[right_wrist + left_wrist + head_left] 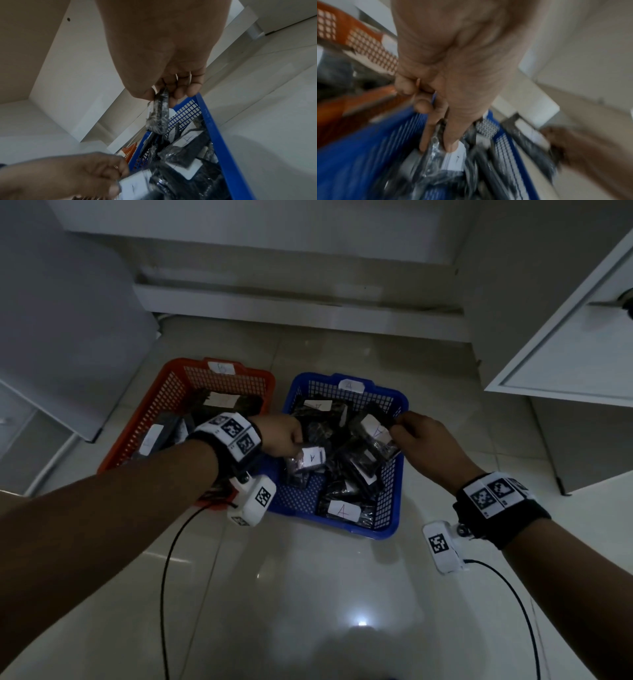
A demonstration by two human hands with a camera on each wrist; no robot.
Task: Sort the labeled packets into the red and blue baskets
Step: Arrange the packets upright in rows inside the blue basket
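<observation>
Head view shows both of your hands working over the blue basket (390, 508), which sits just right of the red basket (144, 419) on the tiled floor (308, 594). Your left hand (282, 440) reaches across the red basket's near corner and pinches one dark packet (306, 462) by its left end, thumb on top, forefinger beneath; the white label, marked A, faces up, and the packet's long axis runs roughly left to right, away from your fingers toward the basket's middle. The left wrist view confirms the pinch: thumb (452, 144) and forefinger close on the packet's wrapped edge, though that picture is blurred. Your right hand (424, 440) holds a second packet (375, 436), also labelled A, by its far right end at the basket's right rim; its long axis slants down and left from your fingers into the basket. The right wrist view shows the fingers curled round that packet's upper end, with the packet hanging below them inside the rim. Both packets are already above or within the blue basket, whose far rim carries a tag (351, 385) that appears to read A. Judgement: each hand need only release, since both A packets lie over the matching basket. Neither packet is close to the red basket, whose tag I cannot read with confidence.
</observation>
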